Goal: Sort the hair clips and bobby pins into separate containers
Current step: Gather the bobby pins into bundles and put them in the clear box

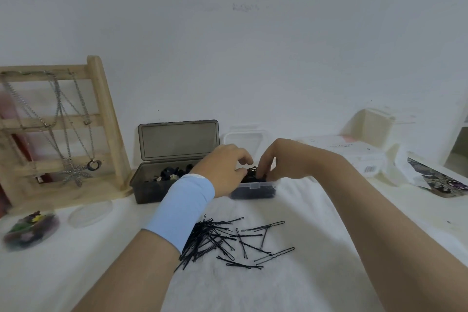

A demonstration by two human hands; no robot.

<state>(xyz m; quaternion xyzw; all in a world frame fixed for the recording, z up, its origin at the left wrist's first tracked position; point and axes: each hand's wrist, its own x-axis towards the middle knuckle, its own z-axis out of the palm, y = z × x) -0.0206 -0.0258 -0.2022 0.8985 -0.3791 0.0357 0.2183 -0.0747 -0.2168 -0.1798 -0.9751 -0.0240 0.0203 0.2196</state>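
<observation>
Left hand (225, 170), blue wristband (182, 210) on the wrist, and right hand (278, 159) meet over the small clear box (253, 189). Fingers of both are curled, pinching a bundle of bobby pins (251, 170) between them, just above the box; dark pins show inside it. Grey box (152, 191) just beside on the left, lid up, hair clips (172, 174) inside. Loose bobby pins (228, 238) scattered on the white-covered worktop (316, 210), nearer the person
</observation>
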